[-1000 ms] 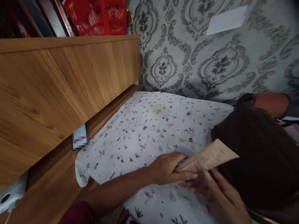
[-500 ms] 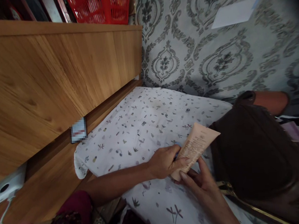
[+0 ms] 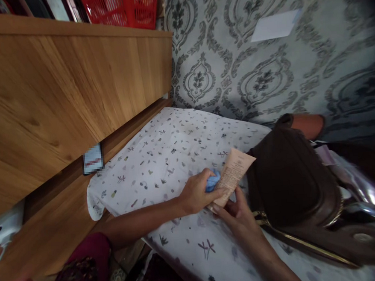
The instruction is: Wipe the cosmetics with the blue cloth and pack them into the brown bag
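The left hand (image 3: 196, 194) is closed round a bunched blue cloth (image 3: 212, 181), its thumb lying across the printed face of a beige squeeze tube (image 3: 236, 171). The right hand (image 3: 236, 214) grips the same tube from its near side, thumb and fingers about the narrower lower end. The tube is tilted, its flat, wide end pointing up and away from both hands; the fingers hide the opposite end, so I cannot tell whether a cap is on. The blue cloth bulges out just beyond the left knuckles, against the tube's left edge.

As far as can be judged, the handling is midway: the tube is taken up and held, the cloth is in hand, and neither has been set down. How much of the tube's surface the cloth has met cannot be told from here, nor how much is left.

Beneath both hands spreads a white printed cover (image 3: 163, 159). Just beyond the right hand's outer side sits a dark brown leather bag (image 3: 283, 176), close to the tube's wide end. Well to the left of the left hand stands a wooden panel (image 3: 74, 88).
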### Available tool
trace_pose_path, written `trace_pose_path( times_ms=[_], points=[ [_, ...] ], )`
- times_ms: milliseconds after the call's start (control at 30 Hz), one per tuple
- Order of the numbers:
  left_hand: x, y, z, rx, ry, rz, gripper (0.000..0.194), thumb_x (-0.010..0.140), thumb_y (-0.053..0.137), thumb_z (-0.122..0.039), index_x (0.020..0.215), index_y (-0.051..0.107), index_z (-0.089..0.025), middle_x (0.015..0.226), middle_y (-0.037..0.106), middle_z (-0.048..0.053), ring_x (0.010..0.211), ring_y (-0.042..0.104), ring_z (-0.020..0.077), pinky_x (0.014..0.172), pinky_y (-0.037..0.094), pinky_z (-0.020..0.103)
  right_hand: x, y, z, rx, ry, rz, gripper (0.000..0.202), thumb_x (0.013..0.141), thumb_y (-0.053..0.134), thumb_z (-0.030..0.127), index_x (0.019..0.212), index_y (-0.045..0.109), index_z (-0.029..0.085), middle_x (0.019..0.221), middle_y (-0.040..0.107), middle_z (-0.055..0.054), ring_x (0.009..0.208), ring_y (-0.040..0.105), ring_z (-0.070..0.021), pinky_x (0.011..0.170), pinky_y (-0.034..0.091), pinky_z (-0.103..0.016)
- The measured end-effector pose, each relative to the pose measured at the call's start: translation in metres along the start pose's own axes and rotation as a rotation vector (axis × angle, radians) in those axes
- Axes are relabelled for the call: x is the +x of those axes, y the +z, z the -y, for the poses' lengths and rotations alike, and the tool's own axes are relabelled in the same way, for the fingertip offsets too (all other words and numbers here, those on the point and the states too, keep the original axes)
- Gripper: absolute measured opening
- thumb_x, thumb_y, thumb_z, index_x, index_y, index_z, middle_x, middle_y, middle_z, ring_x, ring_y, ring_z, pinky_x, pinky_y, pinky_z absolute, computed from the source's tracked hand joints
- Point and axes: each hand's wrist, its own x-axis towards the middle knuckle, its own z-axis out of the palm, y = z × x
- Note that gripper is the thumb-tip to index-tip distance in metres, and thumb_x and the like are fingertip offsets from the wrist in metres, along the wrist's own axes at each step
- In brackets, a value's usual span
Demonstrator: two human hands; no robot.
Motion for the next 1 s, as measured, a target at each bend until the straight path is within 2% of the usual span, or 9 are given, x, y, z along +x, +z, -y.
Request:
trace_pose_path(
  times_ms=[167,267,400,533,600,667,767,900,1000],
  points=[
    [-0.009,-0.003,-0.007,-0.008,0.286,0.088,0.03,0.099,0.05,-0.039,0.114,0.065,-0.017,0.101,0.061,0.01,0.095,0.06,0.0211,0.089,0.052,0.035,0.003,-0.005,0.007,0.114,-0.011,-0.064,0.082,0.061,0.093,0.04,0.132,0.053,0.033,0.098,0.073,-0.001,0.078,0.067,-0.018,0.063,0.054,-0.025],
    [-0.01,-0.005,-0.008,-0.049,0.332,0.134,0.035,0.102,0.042,-0.034,0.113,0.071,-0.018,0.11,0.059,0.013,0.11,0.058,0.0228,0.098,0.05,0.037,0.004,-0.006,0.011,0.164,-0.057,-0.106,0.076,0.058,0.094,0.038,0.125,0.058,0.032,0.099,0.072,0.001,0.077,0.065,-0.0164,0.063,0.052,-0.024],
    [0.0,-0.003,-0.004,-0.115,0.345,0.234,0.035,0.102,0.044,-0.031,0.12,0.071,-0.018,0.125,0.056,0.015,0.129,0.051,0.0248,0.109,0.044,0.039,0.005,-0.007,0.014,0.166,-0.088,-0.12,0.062,0.062,0.091,0.035,0.117,0.064,0.03,0.095,0.07,0.002,0.077,0.061,-0.0156,0.063,0.05,-0.023],
    [0.015,0.003,0.003,-0.141,0.265,0.337,0.038,0.101,0.045,-0.028,0.133,0.065,-0.022,0.124,0.059,0.012,0.123,0.056,0.0237,0.111,0.043,0.042,0.006,-0.008,0.015,0.135,-0.099,-0.101,0.059,0.062,0.091,0.037,0.114,0.066,0.027,0.084,0.066,0.001,0.069,0.057,-0.0153,0.057,0.047,-0.024],
    [0.023,0.007,0.006,-0.203,0.215,0.352,0.038,0.101,0.046,-0.027,0.135,0.064,-0.026,0.123,0.062,0.01,0.119,0.059,0.0226,0.11,0.044,0.042,0.006,-0.008,0.014,0.114,-0.087,-0.097,0.064,0.063,0.09,0.041,0.12,0.064,0.028,0.085,0.065,0.002,0.068,0.057,-0.015,0.056,0.047,-0.024],
    [0.032,0.01,0.007,-0.307,0.191,0.347,0.038,0.101,0.047,-0.026,0.135,0.064,-0.027,0.131,0.062,0.009,0.123,0.058,0.0227,0.112,0.041,0.042,0.005,-0.008,0.014,0.073,-0.074,-0.085,0.07,0.065,0.089,0.044,0.127,0.06,0.029,0.085,0.064,0.002,0.068,0.056,-0.0146,0.055,0.047,-0.023],
    [0.043,0.014,0.007,-0.478,0.159,0.356,0.038,0.1,0.048,-0.031,0.134,0.064,-0.025,0.14,0.061,0.009,0.131,0.055,0.0237,0.115,0.038,0.042,0.004,-0.01,0.012,-0.022,-0.069,-0.02,0.078,0.07,0.085,0.044,0.138,0.051,0.027,0.081,0.062,0.002,0.067,0.055,-0.0149,0.054,0.045,-0.023],
    [0.055,0.02,0.008,-0.63,0.03,0.262,0.042,0.094,0.058,-0.038,0.132,0.065,-0.022,0.142,0.061,0.009,0.132,0.054,0.0258,0.115,0.037,0.041,0.005,-0.015,0.005,-0.163,-0.063,0.036,0.094,0.075,0.08,0.044,0.153,0.033,0.021,0.08,0.062,0.001,0.064,0.052,-0.0154,0.056,0.044,-0.026],
    [0.059,0.023,0.012,-0.759,-0.097,0.156,0.05,0.086,0.068,-0.04,0.132,0.062,-0.024,0.138,0.061,0.007,0.12,0.06,0.0243,0.106,0.045,0.037,0.008,-0.02,-0.002,-0.215,-0.055,0.084,0.105,0.076,0.077,0.046,0.159,0.019,0.018,0.086,0.064,-0.002,0.064,0.053,-0.016,0.056,0.042,-0.027]
  ],
)
